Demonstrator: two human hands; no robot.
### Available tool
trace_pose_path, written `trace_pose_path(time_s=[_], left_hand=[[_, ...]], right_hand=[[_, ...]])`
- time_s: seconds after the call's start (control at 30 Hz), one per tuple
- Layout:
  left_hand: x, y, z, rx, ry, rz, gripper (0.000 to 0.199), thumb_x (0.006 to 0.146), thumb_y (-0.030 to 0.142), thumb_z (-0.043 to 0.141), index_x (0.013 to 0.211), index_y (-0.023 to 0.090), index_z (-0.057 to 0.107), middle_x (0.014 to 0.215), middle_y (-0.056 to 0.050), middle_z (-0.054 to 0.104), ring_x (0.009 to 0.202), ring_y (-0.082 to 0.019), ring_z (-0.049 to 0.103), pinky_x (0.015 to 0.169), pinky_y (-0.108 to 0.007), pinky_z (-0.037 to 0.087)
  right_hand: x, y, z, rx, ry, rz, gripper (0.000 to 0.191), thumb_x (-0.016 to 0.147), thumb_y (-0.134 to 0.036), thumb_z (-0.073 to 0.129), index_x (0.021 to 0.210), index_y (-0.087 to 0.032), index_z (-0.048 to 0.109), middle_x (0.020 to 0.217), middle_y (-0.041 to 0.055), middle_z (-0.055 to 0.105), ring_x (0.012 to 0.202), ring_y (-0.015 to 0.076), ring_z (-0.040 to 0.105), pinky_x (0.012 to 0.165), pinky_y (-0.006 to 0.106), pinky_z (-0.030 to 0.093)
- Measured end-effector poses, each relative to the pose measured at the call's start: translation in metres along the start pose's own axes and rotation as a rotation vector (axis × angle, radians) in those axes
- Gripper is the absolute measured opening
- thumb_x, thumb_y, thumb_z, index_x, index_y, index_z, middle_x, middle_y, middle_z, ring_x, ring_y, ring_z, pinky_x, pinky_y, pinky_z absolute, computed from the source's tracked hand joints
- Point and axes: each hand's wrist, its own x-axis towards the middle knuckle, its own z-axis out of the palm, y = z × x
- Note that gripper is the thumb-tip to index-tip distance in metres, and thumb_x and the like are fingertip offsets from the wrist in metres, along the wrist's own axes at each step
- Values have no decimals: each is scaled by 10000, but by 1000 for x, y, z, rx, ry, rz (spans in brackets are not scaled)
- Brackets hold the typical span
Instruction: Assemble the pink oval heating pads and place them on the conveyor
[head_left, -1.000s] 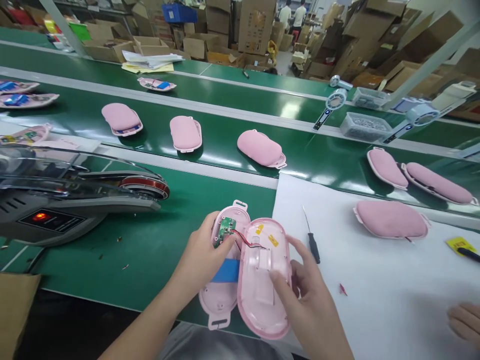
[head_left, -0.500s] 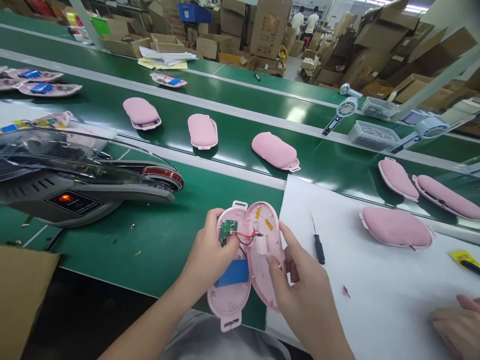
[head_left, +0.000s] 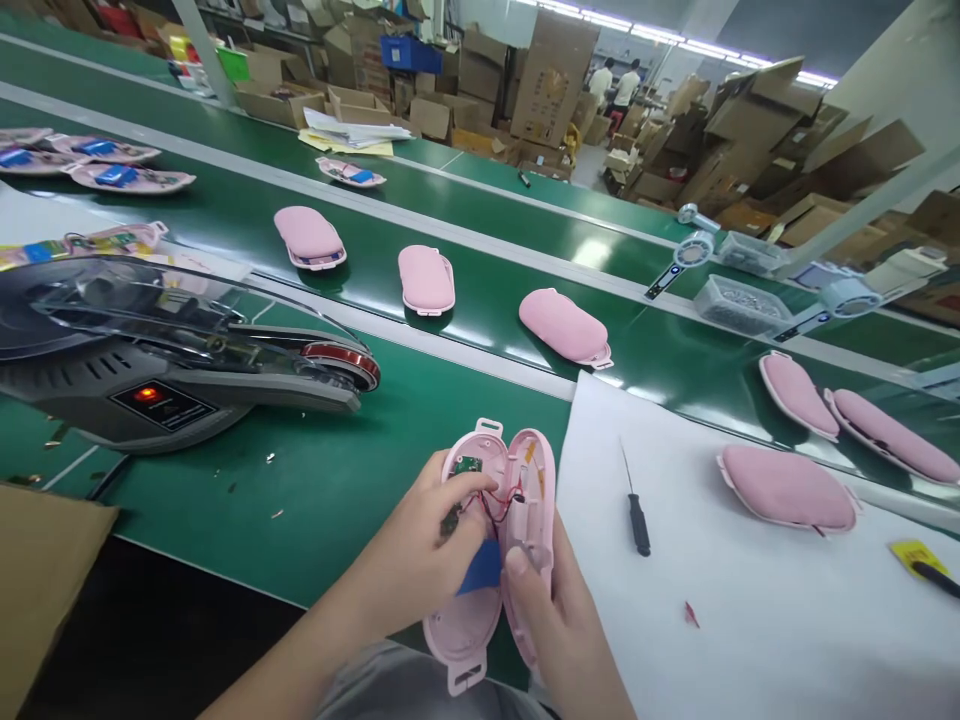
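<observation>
An open pink plastic casing (head_left: 459,630) in two halves is in front of me at the table's edge. Its left half carries a green circuit board (head_left: 469,465) and a blue battery pack (head_left: 480,568). Red and black wires (head_left: 496,505) cross to the right half (head_left: 541,500), which is tipped up. My left hand (head_left: 442,530) is closed around the left half, with thumb and forefinger inside by the wires and partly over the board. My right hand (head_left: 551,600) grips the right half, thumb inside and fingers behind. Whether the left fingertips pinch a wire is unclear.
A grey tape dispenser (head_left: 225,370) stands to the left. On white paper (head_left: 600,620) lie a screwdriver (head_left: 637,520) and a pink casing (head_left: 787,487). More casings (head_left: 566,325) rest on the green belt (head_left: 480,290). A cardboard piece (head_left: 52,590) is at lower left.
The right half has tilted up toward the left half. My left forefinger has come inside over the board and wires. Another person's hand at lower right has left the view.
</observation>
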Motion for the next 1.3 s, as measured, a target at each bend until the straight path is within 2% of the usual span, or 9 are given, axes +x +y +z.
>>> trace_pose_path(time_s=[0.07, 0.17, 0.4, 0.63, 0.73, 0.9, 1.07, 1.17, 1.3], left_hand=[[-2, 1, -3, -19, -26, 3, 278, 921, 341, 400, 1004, 275, 656, 1111, -58, 501, 1008, -213, 558, 857, -331, 486], [-2, 0, -3, 40, 35, 18, 233, 895, 297, 439, 840, 249, 660, 1006, -45, 489, 881, -196, 570, 750, -317, 499], [-8, 10, -5, 299, 167, -68, 460, 840, 200, 445, 1262, 362, 525, 916, -18, 494, 668, -172, 543, 603, -297, 412], [-12, 14, -2, 391, 171, -88, 279, 837, 134, 429, 915, 267, 662, 907, -25, 456, 619, -137, 509, 564, -271, 372], [-15, 15, 2, 331, 206, -80, 295, 843, 137, 431, 971, 282, 655, 945, -26, 476, 668, -150, 533, 597, -285, 395], [-13, 7, 5, -28, 250, 12, 616, 822, 224, 510, 1398, 362, 340, 1041, -22, 510, 838, -192, 552, 744, -332, 449], [2, -16, 14, -744, 90, 58, 537, 749, 404, 650, 1246, 244, 527, 1136, -59, 533, 1083, -264, 520, 903, -349, 410], [6, -16, 21, -1157, -61, -31, 721, 708, 549, 703, 1300, 265, 406, 1151, -64, 597, 1052, -266, 573, 824, -322, 432], [4, -3, 25, -1208, -15, -108, 760, 706, 593, 698, 1313, 269, 374, 1082, -51, 631, 935, -221, 626, 767, -285, 442]], right_hand=[[-7, 8, 4, -21, 15, -10, 602, 917, -517, 452, 1441, -259, 308, 1453, 70, 411, 1336, 250, 390, 1070, 375, 386], [-16, 19, 13, -116, 65, -74, 693, 891, -609, 432, 1450, -241, 252, 1478, 110, 350, 1345, 296, 364, 1063, 416, 383], [-22, 18, 21, -93, 35, -93, 673, 848, -468, 549, 1403, -261, 229, 1412, 132, 425, 1250, 313, 486, 963, 419, 481], [-16, 21, 6, -64, 50, 14, 695, 795, -523, 632, 1383, -248, 386, 1421, 83, 467, 1281, 286, 463, 985, 350, 455], [-14, 29, 5, -45, 96, 18, 710, 779, -532, 658, 1384, -236, 432, 1430, 76, 465, 1317, 287, 420, 1036, 356, 411], [-8, 29, 4, 154, 38, 48, 648, 851, -531, 585, 1415, -260, 418, 1490, 57, 384, 1358, 284, 365, 1061, 387, 404], [-4, 23, 0, 251, 7, 48, 614, 863, -511, 590, 1406, -268, 437, 1494, 42, 375, 1370, 266, 346, 1082, 362, 380], [-1, 25, -2, 239, -62, 1, 610, 875, -512, 574, 1413, -269, 425, 1487, 52, 387, 1361, 275, 359, 1084, 377, 378], [1, 26, -5, 197, -91, -23, 566, 896, -500, 548, 1408, -290, 431, 1464, 44, 425, 1341, 269, 394, 1071, 363, 396]])
